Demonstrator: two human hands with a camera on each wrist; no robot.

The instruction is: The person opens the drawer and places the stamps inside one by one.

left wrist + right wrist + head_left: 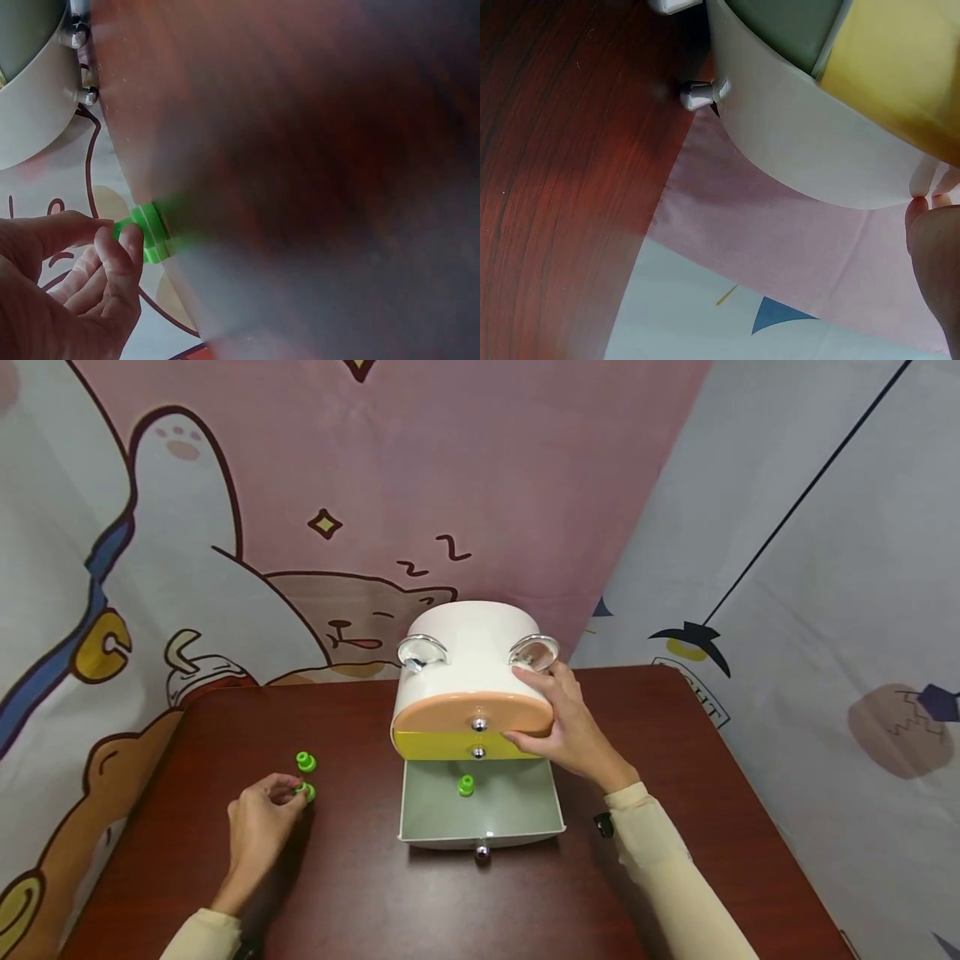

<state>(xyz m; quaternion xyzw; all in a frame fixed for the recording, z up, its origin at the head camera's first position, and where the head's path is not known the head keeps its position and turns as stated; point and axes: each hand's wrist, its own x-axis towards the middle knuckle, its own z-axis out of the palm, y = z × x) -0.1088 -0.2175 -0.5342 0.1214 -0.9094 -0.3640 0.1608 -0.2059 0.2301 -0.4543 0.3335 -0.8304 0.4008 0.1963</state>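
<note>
My left hand [261,827] pinches a small bright green stepped plastic piece [152,232] between thumb and fingers, low over the table's left side. Just beyond it a second green piece [305,762] sits on the table. A white mini drawer cabinet [472,643] with rounded sides stands in the middle. Its orange top drawer [442,714] and yellow middle drawer [435,745] are closed. The pale grey-green bottom drawer [510,810] is pulled out, with a third green piece [466,785] inside. My right hand [566,722] grips the cabinet's right side, thumb at the front.
Two clear, silver-rimmed round parts [422,652] stick up from the cabinet top. Each drawer has a silver ball knob [482,852]. The dark red-brown wooden table [352,893] meets cartoon-printed cloth [487,485] at the back and sides.
</note>
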